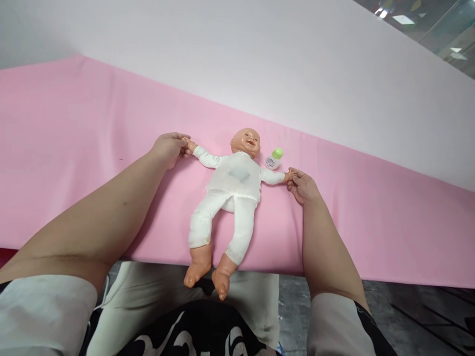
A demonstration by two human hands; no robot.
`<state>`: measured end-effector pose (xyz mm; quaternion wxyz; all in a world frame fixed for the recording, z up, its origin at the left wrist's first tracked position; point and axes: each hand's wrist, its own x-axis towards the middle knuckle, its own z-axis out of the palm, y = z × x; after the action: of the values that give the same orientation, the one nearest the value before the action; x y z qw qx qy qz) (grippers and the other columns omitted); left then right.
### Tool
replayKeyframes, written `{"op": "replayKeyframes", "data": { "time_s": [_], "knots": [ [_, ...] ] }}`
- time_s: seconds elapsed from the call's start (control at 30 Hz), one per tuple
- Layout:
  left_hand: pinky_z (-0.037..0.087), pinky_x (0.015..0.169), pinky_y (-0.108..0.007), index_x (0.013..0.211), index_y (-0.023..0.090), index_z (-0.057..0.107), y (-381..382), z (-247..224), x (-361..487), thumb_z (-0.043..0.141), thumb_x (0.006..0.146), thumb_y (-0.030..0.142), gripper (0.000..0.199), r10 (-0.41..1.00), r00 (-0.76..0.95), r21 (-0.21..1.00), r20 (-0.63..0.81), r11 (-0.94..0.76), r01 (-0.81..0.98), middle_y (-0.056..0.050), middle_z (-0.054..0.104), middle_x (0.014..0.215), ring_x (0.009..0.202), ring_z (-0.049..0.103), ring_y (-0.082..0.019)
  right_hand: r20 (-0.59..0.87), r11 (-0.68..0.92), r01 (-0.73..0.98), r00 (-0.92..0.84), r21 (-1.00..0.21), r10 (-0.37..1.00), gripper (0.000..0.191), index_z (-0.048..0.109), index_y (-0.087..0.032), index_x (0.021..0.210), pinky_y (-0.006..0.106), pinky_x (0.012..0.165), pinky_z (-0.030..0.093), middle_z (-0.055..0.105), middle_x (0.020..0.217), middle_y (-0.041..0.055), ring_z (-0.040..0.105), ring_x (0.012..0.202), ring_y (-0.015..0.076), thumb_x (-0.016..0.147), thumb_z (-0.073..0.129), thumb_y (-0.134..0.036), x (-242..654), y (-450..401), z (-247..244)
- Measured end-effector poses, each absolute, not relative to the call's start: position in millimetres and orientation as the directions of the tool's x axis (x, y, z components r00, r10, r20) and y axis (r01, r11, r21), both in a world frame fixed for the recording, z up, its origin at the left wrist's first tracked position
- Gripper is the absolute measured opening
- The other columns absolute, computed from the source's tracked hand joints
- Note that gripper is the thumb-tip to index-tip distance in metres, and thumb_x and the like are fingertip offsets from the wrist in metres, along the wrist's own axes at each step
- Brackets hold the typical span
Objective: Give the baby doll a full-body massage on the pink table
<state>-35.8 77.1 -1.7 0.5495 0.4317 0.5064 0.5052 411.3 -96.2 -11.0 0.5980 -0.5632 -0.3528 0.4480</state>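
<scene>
Two textures make up the doll (233, 187): glossy, rounded plastic at the head, hands and feet, and soft, creased white cloth (a greyish patch marks the chest) over body and limbs. It lies face up on the table (389, 227), whose smooth pink covering shows faint folds, and its feet jut past the near edge. Left hand (172, 150) and right hand (304, 187) reach forward well apart, palms turned inward; each grip is pinched around one of the doll's small hands, so its arms spread sideways. Beside its head, near the right hand, is a squat, translucent bottle (272, 161) with a printed label and bright green cap (277, 153); its contents cannot be made out.
</scene>
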Motion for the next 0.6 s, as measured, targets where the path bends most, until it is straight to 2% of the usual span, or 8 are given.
{"op": "replayKeyframes", "data": {
  "time_s": [0.3,0.5,0.6],
  "knots": [
    [0.045,0.054,-0.026,0.091,0.016,0.067,71.2,4.3,-33.9,0.067,0.075,0.004,0.021,0.992,-0.020,0.988,-0.124,0.122,-0.098,-0.002,0.064,0.068,0.051,0.056,-0.012,-0.068,-0.035,-0.116,0.292,-0.993,0.954,0.043,0.075,-0.020,0.107,0.020,0.052,0.051,0.074,0.089,0.0020,0.060,0.061,0.0083,0.070,0.094,-0.029,410.5,-100.3,-9.0],
    [0.045,0.053,-0.026,0.091,0.016,0.067,73.5,0.9,-34.5,0.067,0.076,0.004,0.019,0.995,-0.024,0.991,-0.100,0.097,-0.095,-0.001,0.064,0.066,0.051,0.056,-0.012,-0.053,-0.032,-0.071,0.329,-0.997,0.943,0.040,0.068,-0.021,0.094,0.019,0.042,0.041,0.066,0.070,-0.0036,0.053,0.049,0.0077,0.067,0.094,-0.034,407.3,-99.1,-9.0],
    [0.043,0.051,-0.026,0.087,0.018,0.064,74.7,-0.7,-34.9,0.070,0.081,0.010,0.011,0.995,-0.022,0.991,-0.093,0.090,-0.094,-0.002,0.065,0.067,0.051,0.056,-0.012,-0.049,-0.047,-0.015,0.358,-0.999,0.932,0.041,0.061,-0.023,0.086,0.018,0.037,0.033,0.058,0.059,-0.0068,0.045,0.043,0.0069,0.069,0.093,-0.041,404.7,-97.0,-10.1]
  ]
}}
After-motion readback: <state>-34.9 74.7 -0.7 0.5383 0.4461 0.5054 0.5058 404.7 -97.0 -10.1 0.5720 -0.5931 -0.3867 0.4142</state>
